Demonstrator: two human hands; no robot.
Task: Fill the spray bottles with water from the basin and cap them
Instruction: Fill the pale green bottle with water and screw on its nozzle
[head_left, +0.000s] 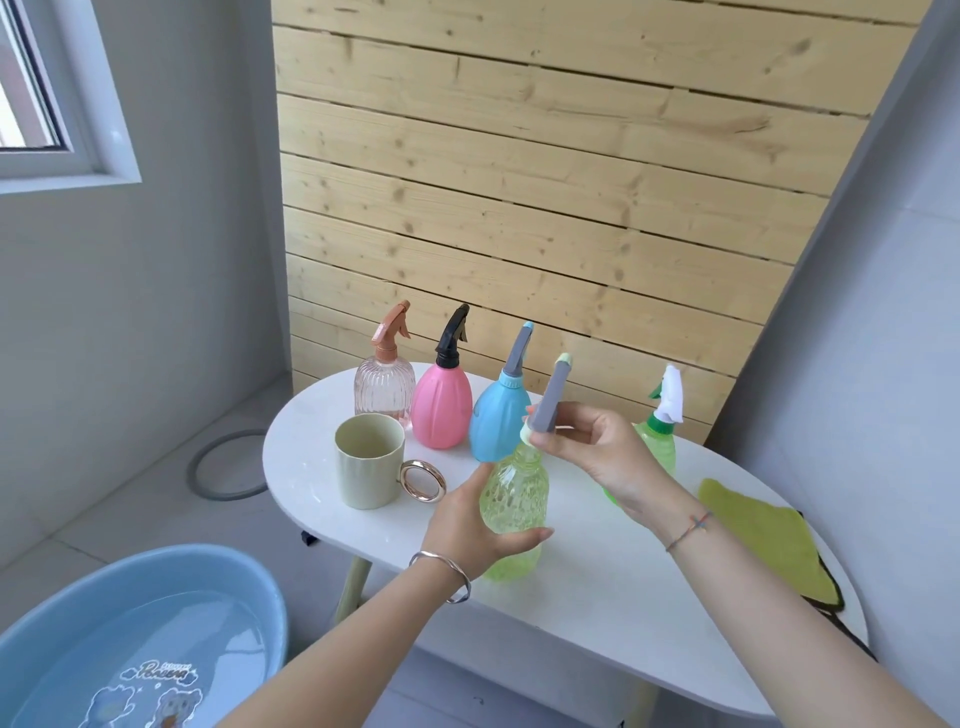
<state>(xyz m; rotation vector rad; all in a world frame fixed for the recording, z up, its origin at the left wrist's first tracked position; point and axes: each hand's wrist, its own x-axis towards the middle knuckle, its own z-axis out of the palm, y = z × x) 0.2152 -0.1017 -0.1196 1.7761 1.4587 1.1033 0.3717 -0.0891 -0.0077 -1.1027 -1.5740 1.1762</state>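
Left hand (467, 525): curled round the body of the yellow-green bottle (514, 499), thumb on the near-left side, fingertips showing round the right side.
Right hand (597, 447): pinches the grey spray head (553, 400) between thumb and fingers, low on its stem.
Yellow-green bottle: upright near the middle of the white table (597, 597), base down at the tabletop (whether it rests there or is just lifted, I cannot tell).
Grey spray head: tilted, nozzle tip up and away, its pale collar right at the bottle's neck; how far it is seated cannot be made out.
Basin (249, 577): blue, on the floor at lower left, beside the table, holding water.
Other bottles: 4 stand behind, all with heads on: a clear ribbed bottle (384, 389) with a copper trigger, a pink bottle (441, 410) with a black trigger, a blue bottle (496, 421) with a grey head, and a green bottle (660, 441) partly hidden behind the right hand.
Mug (366, 462): beige with a gold ring handle, in front of the ribbed and pink bottles, left of the held bottle.
Cloth (763, 540): green, lying flat at the table's right edge.
Wrists: a silver bangle (447, 569) on the left, a thread bracelet (688, 530) on the right.
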